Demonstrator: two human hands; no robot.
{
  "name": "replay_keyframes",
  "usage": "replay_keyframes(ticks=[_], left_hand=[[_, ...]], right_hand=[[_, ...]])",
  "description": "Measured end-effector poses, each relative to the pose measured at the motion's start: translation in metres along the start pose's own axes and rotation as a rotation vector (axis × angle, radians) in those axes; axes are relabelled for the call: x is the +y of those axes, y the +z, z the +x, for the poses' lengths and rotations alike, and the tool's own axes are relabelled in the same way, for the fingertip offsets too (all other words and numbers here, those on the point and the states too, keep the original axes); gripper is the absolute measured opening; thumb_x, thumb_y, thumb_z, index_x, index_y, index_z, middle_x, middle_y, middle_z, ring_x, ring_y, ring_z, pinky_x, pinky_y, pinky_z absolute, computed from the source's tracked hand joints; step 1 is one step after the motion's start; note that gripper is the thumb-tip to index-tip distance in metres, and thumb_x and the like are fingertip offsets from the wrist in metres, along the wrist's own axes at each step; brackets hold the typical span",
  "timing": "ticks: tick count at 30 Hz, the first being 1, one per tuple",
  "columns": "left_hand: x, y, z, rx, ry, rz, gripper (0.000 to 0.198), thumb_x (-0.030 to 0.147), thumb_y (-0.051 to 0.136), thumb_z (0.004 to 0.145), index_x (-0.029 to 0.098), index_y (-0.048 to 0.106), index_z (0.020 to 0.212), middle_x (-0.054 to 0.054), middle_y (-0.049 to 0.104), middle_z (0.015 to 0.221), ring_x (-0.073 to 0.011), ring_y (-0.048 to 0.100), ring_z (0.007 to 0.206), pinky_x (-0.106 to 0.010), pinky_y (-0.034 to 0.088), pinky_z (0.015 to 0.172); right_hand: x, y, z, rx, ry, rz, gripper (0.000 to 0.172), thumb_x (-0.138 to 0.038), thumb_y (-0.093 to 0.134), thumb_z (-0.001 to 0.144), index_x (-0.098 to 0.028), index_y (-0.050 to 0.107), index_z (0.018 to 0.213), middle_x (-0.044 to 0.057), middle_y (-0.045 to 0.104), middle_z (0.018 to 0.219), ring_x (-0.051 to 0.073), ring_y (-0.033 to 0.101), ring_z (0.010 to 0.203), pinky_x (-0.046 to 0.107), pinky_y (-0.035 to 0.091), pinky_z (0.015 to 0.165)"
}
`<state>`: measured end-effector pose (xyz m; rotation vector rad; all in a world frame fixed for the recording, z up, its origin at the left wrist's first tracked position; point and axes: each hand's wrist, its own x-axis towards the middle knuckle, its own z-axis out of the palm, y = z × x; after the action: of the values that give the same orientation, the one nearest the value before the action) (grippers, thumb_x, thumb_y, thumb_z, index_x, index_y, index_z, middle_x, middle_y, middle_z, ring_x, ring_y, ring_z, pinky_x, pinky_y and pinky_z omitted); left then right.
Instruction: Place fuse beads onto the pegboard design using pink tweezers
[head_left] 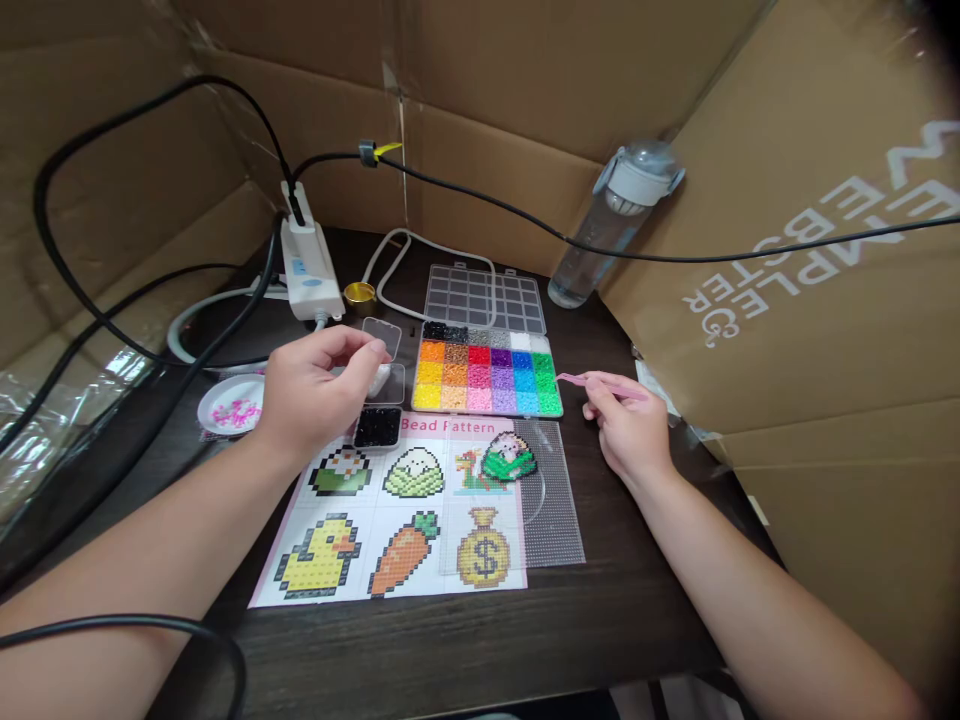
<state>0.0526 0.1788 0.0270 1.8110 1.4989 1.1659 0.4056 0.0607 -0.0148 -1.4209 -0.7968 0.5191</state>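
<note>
My right hand (628,425) is closed around pink tweezers (574,379). Their tips point left, at the right edge of the sectioned bead box (487,412), by its green beads. My left hand (322,385) hovers over a small clear box (395,385) with white beads, thumb and fingers pinched together; anything between them is too small or hidden to make out. Just below that hand lies a small box of black beads (377,427). A green and white bead piece (510,457) rests on the clear pegboard (553,510), which overlaps the printed bead pattern sheet (360,505).
A white dish (210,408) of pink beads sits at the left. Behind are a power strip (309,270), a gold cup (360,295), the box's clear lid (486,297) and a water bottle (611,230). Black cables (480,195) cross above; cardboard walls (810,350) surround the table.
</note>
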Motion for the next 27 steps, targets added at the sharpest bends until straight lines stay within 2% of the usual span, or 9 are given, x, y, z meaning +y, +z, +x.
replay_keyframes(ticks=[4,8,13,15,19,23,27], left_hand=[[0.003,0.0,-0.002,-0.001,-0.001,-0.019,0.025,0.053,0.075,0.089,0.031,0.084,0.08,0.002,0.078,0.066,-0.0179,0.06,0.055,-0.034,0.047,0.053],[0.004,-0.001,-0.003,-0.028,-0.02,-0.027,0.025,0.053,0.075,0.09,0.031,0.083,0.083,0.002,0.079,0.068,-0.0186,0.063,0.056,-0.034,0.05,0.056],[0.0,0.001,-0.001,-0.044,-0.025,-0.06,0.024,0.055,0.076,0.088,0.032,0.081,0.081,0.004,0.069,0.057,-0.0209,0.067,0.058,-0.034,0.052,0.058],[-0.002,0.002,-0.001,-0.039,-0.015,-0.069,0.024,0.055,0.077,0.088,0.033,0.081,0.081,0.005,0.066,0.053,-0.0216,0.066,0.057,-0.035,0.052,0.058],[-0.004,0.003,0.0,-0.032,0.017,-0.082,0.023,0.055,0.079,0.088,0.034,0.082,0.079,0.004,0.064,0.052,-0.0244,0.071,0.062,-0.037,0.056,0.063],[-0.004,0.003,0.0,-0.046,0.02,-0.092,0.022,0.053,0.079,0.088,0.034,0.082,0.078,0.004,0.064,0.052,-0.0254,0.073,0.065,-0.037,0.059,0.067],[-0.002,0.004,0.0,-0.035,0.014,-0.078,0.022,0.053,0.077,0.087,0.033,0.082,0.078,0.003,0.068,0.057,-0.0236,0.069,0.062,-0.037,0.059,0.068]], right_hand=[[0.003,0.001,0.003,0.029,0.006,-0.004,0.04,-0.057,0.107,0.077,-0.021,0.095,0.092,0.016,0.095,0.1,0.014,0.059,0.061,0.035,0.048,0.059],[0.008,0.007,0.008,0.088,-0.003,-0.025,0.049,-0.063,0.106,0.076,-0.02,0.097,0.097,0.018,0.096,0.103,0.016,0.059,0.062,0.036,0.049,0.06],[0.01,0.013,0.012,0.053,-0.022,-0.067,0.051,-0.064,0.106,0.077,-0.02,0.1,0.103,0.016,0.096,0.1,0.02,0.066,0.066,0.038,0.055,0.06],[0.01,0.014,0.012,0.029,-0.028,-0.081,0.05,-0.064,0.106,0.078,-0.022,0.101,0.103,0.015,0.096,0.1,0.025,0.076,0.075,0.042,0.063,0.066],[0.012,0.016,0.013,-0.004,-0.025,-0.083,0.047,-0.064,0.106,0.078,-0.024,0.101,0.101,0.014,0.098,0.102,0.034,0.09,0.097,0.052,0.077,0.09],[0.013,0.018,0.014,-0.008,-0.022,-0.072,0.05,-0.067,0.108,0.075,-0.024,0.101,0.099,0.017,0.1,0.11,0.04,0.095,0.112,0.059,0.078,0.107],[0.015,0.018,0.014,-0.004,-0.014,-0.067,0.053,-0.07,0.11,0.073,-0.024,0.102,0.099,0.018,0.101,0.112,0.041,0.096,0.114,0.063,0.078,0.112]])
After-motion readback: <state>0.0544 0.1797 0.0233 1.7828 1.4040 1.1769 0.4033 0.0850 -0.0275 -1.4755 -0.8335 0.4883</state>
